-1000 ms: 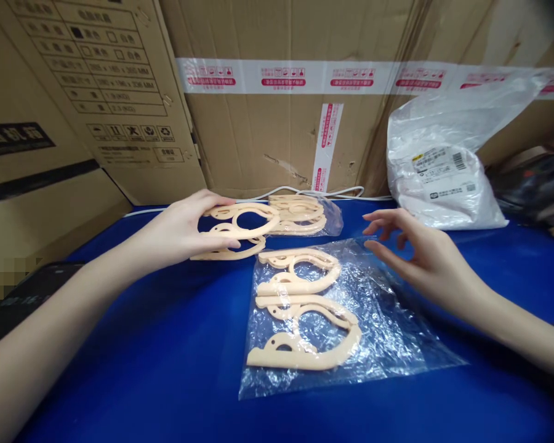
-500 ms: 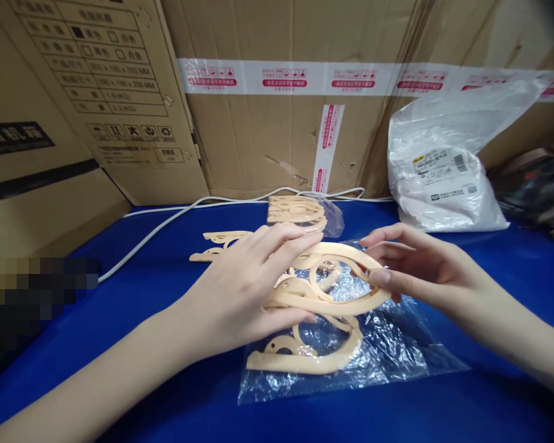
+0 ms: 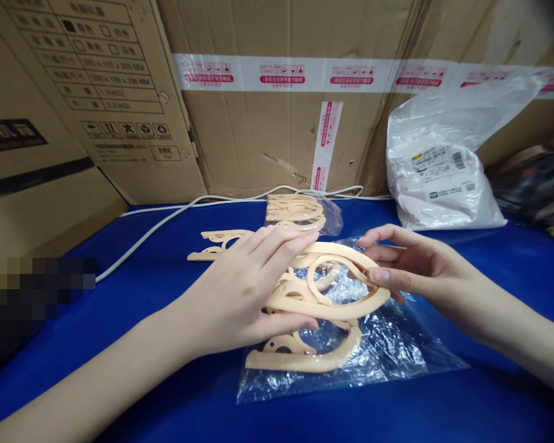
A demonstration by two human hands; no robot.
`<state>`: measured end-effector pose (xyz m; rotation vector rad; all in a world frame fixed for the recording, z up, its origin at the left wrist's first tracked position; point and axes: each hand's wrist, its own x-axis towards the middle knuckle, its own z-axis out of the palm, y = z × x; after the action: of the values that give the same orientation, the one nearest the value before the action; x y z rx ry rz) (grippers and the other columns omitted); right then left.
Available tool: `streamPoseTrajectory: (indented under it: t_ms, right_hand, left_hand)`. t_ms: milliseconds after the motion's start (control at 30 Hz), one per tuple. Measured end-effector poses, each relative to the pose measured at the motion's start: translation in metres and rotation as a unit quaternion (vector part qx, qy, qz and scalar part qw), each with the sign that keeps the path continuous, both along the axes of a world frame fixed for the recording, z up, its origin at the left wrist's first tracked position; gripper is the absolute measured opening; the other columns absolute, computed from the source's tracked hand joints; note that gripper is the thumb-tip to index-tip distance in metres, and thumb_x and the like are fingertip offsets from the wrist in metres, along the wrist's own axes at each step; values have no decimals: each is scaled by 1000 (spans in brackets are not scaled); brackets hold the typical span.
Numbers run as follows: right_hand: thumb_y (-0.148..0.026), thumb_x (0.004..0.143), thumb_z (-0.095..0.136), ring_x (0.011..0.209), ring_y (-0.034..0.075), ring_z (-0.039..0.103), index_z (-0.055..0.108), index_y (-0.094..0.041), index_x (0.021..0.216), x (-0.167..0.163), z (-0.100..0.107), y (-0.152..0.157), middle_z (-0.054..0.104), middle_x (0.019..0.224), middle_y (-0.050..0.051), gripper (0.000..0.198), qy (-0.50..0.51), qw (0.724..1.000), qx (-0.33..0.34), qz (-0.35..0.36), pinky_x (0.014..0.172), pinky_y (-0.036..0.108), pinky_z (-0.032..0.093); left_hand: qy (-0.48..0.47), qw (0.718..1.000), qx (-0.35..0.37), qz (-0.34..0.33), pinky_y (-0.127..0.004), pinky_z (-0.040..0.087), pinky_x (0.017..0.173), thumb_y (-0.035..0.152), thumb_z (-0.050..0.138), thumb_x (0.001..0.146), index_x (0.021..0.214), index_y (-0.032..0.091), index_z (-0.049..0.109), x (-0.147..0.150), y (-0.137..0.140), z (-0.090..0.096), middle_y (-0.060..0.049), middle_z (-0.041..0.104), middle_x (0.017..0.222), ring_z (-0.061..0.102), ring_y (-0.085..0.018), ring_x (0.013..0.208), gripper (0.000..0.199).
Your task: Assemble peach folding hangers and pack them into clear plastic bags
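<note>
A peach-coloured plastic folding hanger (image 3: 341,309), folded up, is held between my two hands above the table. My left hand (image 3: 244,283) wraps over its left end, with the thumb along the lower edge, and hides that end. The thumb and fingers of my right hand (image 3: 420,264) pinch its rounded right end. Beneath it lies a clear plastic bag (image 3: 397,351), with another peach hanger (image 3: 300,363) partly showing in or on it. A further peach piece (image 3: 224,234) pokes out beyond my left hand.
Behind my hands, several peach hangers (image 3: 293,212) lie in a clear bag. A white cable (image 3: 166,224) runs along the back of the blue table (image 3: 175,394). Cardboard boxes (image 3: 258,135) wall the back and left. A white plastic parcel (image 3: 443,184) stands back right.
The hanger has tilted slightly in my hands, its lower edge dropping a little. Both hands keep their hold. The whole view has shifted slightly.
</note>
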<state>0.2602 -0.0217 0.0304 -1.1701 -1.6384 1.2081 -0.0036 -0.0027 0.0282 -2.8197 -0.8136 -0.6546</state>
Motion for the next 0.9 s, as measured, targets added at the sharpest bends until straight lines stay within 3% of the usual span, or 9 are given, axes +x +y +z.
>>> streamPoseTrajectory:
  t_ms: [233, 500, 900]
  right_hand:
    - [-38, 79, 74, 70, 18, 70, 60, -25, 104, 0, 0, 0, 74, 87, 4, 32, -3, 1000, 18, 4, 45, 21, 50]
    - [-36, 80, 73, 78, 20, 71, 59, -27, 103, 1, -1, -2, 74, 92, 3, 28, -5, 1000, 27, 16, 66, 29, 60]
    - [-36, 78, 75, 75, 20, 69, 57, -27, 102, -1, 0, -4, 70, 84, 3, 31, -7, 999, 33, 18, 58, 28, 56]
  left_hand:
    - [-14, 999, 38, 1, -42, 41, 101, 57, 62, 84, 142, 18, 33, 1, -2, 2, -13, 53, 136, 51, -30, 120, 76]
    - [-14, 999, 49, -7, -38, 40, 101, 55, 66, 82, 138, 12, 39, 2, -4, 4, -13, 54, 133, 50, -27, 117, 76]
    - [0, 998, 55, -12, -39, 40, 103, 53, 67, 82, 138, 12, 40, 2, -2, 4, -14, 56, 131, 49, -28, 122, 75]
